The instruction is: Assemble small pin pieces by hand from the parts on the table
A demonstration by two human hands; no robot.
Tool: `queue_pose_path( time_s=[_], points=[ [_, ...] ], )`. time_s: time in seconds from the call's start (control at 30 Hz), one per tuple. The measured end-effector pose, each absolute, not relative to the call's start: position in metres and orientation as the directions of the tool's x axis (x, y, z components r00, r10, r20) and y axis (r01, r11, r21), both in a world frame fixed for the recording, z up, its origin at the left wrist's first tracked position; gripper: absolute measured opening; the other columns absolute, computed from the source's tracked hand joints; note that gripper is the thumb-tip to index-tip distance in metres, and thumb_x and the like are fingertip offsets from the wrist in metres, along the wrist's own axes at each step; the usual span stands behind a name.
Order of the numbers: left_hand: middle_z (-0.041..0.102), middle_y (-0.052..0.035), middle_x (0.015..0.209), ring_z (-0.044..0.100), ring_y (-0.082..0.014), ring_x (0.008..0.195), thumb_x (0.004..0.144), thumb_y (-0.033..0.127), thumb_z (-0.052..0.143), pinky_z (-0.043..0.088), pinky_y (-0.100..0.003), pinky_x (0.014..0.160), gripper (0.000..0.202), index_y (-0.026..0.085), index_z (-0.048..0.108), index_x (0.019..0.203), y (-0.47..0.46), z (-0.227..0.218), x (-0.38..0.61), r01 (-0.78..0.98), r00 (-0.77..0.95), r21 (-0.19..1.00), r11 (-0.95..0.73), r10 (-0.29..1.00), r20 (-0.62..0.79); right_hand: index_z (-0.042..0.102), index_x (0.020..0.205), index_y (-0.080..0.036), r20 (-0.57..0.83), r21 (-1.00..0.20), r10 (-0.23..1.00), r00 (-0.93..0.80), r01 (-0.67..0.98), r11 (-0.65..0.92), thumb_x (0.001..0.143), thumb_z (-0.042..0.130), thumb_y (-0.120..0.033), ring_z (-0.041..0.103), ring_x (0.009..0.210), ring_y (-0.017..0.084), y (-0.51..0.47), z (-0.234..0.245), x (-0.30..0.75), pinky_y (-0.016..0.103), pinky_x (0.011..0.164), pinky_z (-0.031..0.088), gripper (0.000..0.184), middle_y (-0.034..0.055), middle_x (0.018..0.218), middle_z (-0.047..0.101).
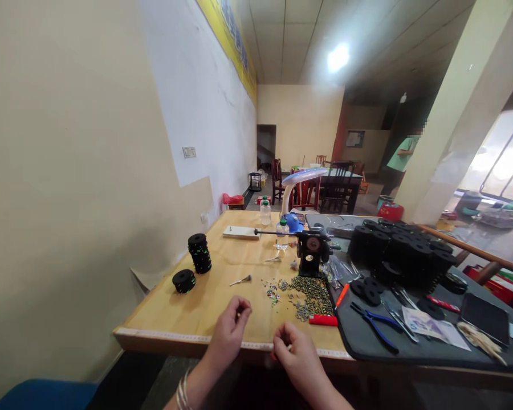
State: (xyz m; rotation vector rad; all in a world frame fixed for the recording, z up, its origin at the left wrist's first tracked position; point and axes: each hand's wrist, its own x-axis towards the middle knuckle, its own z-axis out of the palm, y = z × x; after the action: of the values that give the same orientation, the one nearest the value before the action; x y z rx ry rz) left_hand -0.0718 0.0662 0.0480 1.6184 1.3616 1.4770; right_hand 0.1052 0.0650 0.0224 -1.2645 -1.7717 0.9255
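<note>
My left hand (231,330) hovers over the near edge of the wooden table (188,319), fingers pinched on something too small to name. My right hand (294,348) is curled beside it, fingertips pinched on a tiny item I cannot make out. Just beyond both hands lies a scatter of small coloured beads (301,293). A red lighter (323,320) lies right of the beads. A small silver tool (240,279) lies on the wood ahead of my left hand.
A black winding device (311,253) with a long rod stands mid-table. Black spools are stacked at left (199,253), one lies apart (183,280), and several are heaped at right (399,250). Blue pliers (374,322) lie on a dark mat. A person in green (402,156) stands far back.
</note>
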Motion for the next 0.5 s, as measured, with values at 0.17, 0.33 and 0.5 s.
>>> queue_pose_path(
  time_s=[0.17, 0.33, 0.5],
  points=[
    [0.053, 0.0027, 0.067, 0.05, -0.0156, 0.061, 0.085, 0.036, 0.055, 0.041, -0.025, 0.06, 0.019, 0.019, 0.055, 0.077, 0.1, 0.065, -0.104, 0.384, -0.137, 0.859, -0.339, 0.899, 0.417, 0.057, 0.064, -0.018, 0.17, -0.843, 0.971, -0.169, 0.485, 0.232, 0.073, 0.056, -0.01, 0.05, 0.052, 0.012, 0.118, 0.025, 0.064, 0.021, 0.051, 0.033, 0.012, -0.0034, 0.053, 0.056],
    [0.054, 0.0023, 0.066, 0.054, -0.0172, 0.063, 0.084, 0.035, 0.053, 0.043, -0.027, 0.061, 0.018, 0.02, 0.053, 0.075, 0.128, 0.076, -0.108, 0.409, -0.099, 0.83, -0.38, 0.885, 0.454, 0.059, 0.062, -0.017, 0.118, -0.87, 0.988, -0.102, 0.469, 0.153, 0.072, 0.054, -0.005, 0.053, 0.056, 0.013, 0.158, 0.021, 0.025, 0.021, 0.053, 0.035, 0.017, -0.0016, 0.057, 0.061],
    [0.054, 0.0026, 0.065, 0.054, -0.0167, 0.061, 0.085, 0.035, 0.051, 0.043, -0.026, 0.059, 0.017, 0.021, 0.053, 0.075, 0.149, 0.077, -0.104, 0.411, -0.047, 0.831, -0.374, 0.902, 0.429, 0.061, 0.065, -0.017, 0.066, -0.91, 0.996, -0.055, 0.407, 0.083, 0.071, 0.055, -0.006, 0.057, 0.058, 0.014, 0.18, 0.017, 0.01, 0.021, 0.054, 0.038, 0.014, 0.0, 0.062, 0.065]
  ],
)
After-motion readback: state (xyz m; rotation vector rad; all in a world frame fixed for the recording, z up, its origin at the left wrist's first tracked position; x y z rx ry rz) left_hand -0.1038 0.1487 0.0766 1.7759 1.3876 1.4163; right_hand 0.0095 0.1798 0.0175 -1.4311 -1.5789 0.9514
